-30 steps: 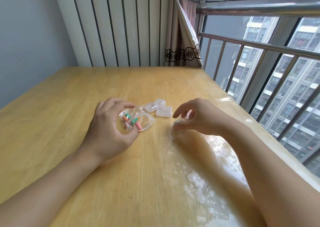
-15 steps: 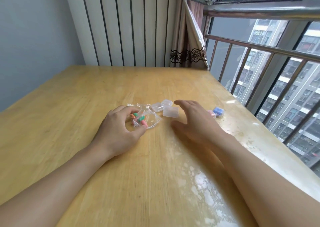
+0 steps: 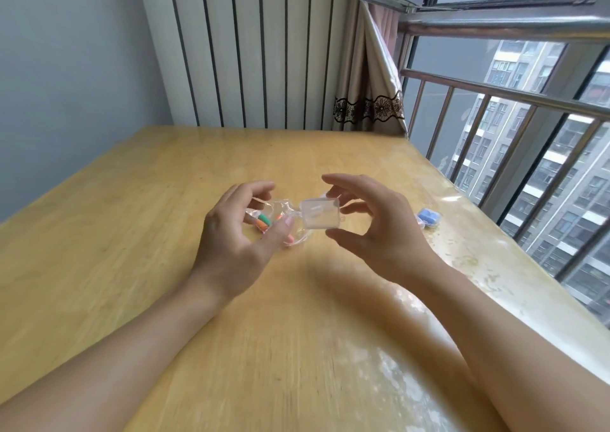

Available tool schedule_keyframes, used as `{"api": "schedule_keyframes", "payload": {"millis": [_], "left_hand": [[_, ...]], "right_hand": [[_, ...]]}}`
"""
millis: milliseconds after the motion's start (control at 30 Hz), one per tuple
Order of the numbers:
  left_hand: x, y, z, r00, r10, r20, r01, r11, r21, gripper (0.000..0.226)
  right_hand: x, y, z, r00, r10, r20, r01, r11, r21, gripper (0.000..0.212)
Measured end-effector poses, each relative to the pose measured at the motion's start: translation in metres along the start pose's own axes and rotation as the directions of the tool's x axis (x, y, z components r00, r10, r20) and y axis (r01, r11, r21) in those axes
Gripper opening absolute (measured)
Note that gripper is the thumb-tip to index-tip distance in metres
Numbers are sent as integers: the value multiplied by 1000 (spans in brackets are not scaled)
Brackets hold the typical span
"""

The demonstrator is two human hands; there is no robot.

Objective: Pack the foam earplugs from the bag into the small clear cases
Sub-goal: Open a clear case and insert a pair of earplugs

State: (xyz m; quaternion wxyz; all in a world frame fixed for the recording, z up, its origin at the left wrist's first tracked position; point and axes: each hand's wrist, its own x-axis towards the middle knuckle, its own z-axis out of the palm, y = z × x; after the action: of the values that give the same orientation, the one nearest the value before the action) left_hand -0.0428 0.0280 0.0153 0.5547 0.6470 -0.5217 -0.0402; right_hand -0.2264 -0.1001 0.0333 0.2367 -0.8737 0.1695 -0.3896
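Observation:
A small clear plastic bag (image 3: 298,233) with orange and green foam earplugs (image 3: 263,222) lies on the wooden table (image 3: 148,233). My left hand (image 3: 237,233) grips the bag, thumb pressing its near side and fingers curled over the far side. Just right of it, my right hand (image 3: 373,230) pinches an empty clear case (image 3: 319,217) between thumb and fingers, lifted a little off the table. Another clear case is mostly hidden behind the held one. A closed case with blue earplugs (image 3: 429,218) sits on the table to the right of my right hand.
The table's right edge runs along a window with a metal railing (image 3: 495,95). A curtain (image 3: 369,101) hangs at the far corner, and a ribbed white wall panel stands behind the table.
My right hand reached left to the clear cases, picked one up and now holds it above the table. My left hand stayed on the bag. The camera moved closer.

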Motion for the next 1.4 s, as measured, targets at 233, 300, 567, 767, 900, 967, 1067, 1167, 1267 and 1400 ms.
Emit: {"api": "schedule_keyframes", "payload": {"millis": [233, 300, 567, 767, 900, 967, 1067, 1167, 1267, 1400], "left_hand": [[-14, 20, 10, 1000, -9, 8, 10, 958, -285, 23], [-16, 22, 10, 982, 182, -50, -188, 971, -146, 18], [-14, 20, 6, 889, 447, -99, -432, 891, 143, 18], [-17, 23, 9, 920, 386, -75, -374, 918, 135, 12], [-21, 28, 12, 954, 280, -103, -269, 956, 116, 12], [-23, 29, 14, 981, 163, -108, -154, 984, 84, 22], [-26, 29, 16, 993, 107, -43, -104, 992, 66, 40], [-25, 30, 15, 989, 146, 6, -146, 983, 107, 46], [-24, 32, 16, 986, 165, 22, -166, 971, 174, 44], [-21, 30, 14, 991, 124, 55, -134, 951, 278, 60]], "right_hand": [[-2, -27, 2, 1000, 3, 8, -5, 958, 288, 69], [-2, -28, 0, 993, 108, 47, -118, 908, 401, 59], [-2, -29, 1, 917, 294, 271, -399, 635, 661, 32], [-2, -30, 9, 913, 376, 157, -383, 661, 645, 50], [-7, -36, 19, 912, 406, 60, -385, 794, 471, 42], [-8, -40, 24, 928, 371, 36, -363, 877, 314, 42], [-9, -42, 27, 935, 352, 36, -349, 901, 259, 42], [-10, -45, 30, 940, 340, 37, -340, 916, 213, 34], [-9, -45, 36, 941, 338, 26, -337, 923, 185, 13], [-6, -42, 43, 919, 394, 23, -391, 904, 174, 27]]}}
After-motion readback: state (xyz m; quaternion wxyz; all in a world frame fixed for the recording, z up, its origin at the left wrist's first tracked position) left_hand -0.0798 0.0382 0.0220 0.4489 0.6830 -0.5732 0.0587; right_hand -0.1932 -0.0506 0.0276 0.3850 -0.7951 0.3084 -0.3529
